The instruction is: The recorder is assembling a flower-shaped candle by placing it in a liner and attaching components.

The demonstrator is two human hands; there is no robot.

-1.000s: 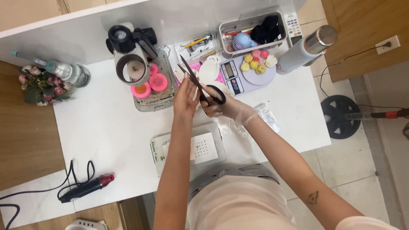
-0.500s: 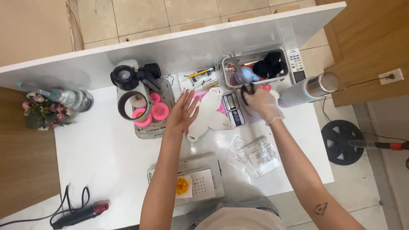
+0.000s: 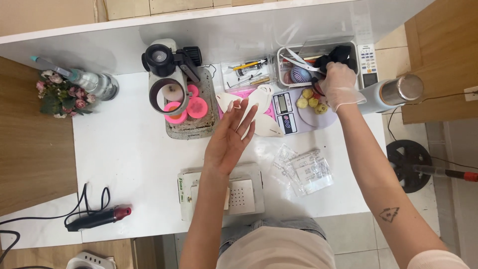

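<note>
We hold our bare left hand (image 3: 230,137) flat, fingers spread, over the white paper cut-outs (image 3: 256,115) beside the kitchen scale (image 3: 289,107). Our gloved right hand (image 3: 337,87) reaches into the clear plastic bin (image 3: 298,69), seemingly closed on black-handled scissors (image 3: 318,64). We judge it best to lower them gently, blades away from the cut-outs.

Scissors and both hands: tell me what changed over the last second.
The gloved right hand carried the black-handled scissors from the table centre up-right into the clear plastic bin. The bare left hand let go of the white paper cut-out and now hovers open above it. Scale, pink moulds and heat gun stayed put.
</note>
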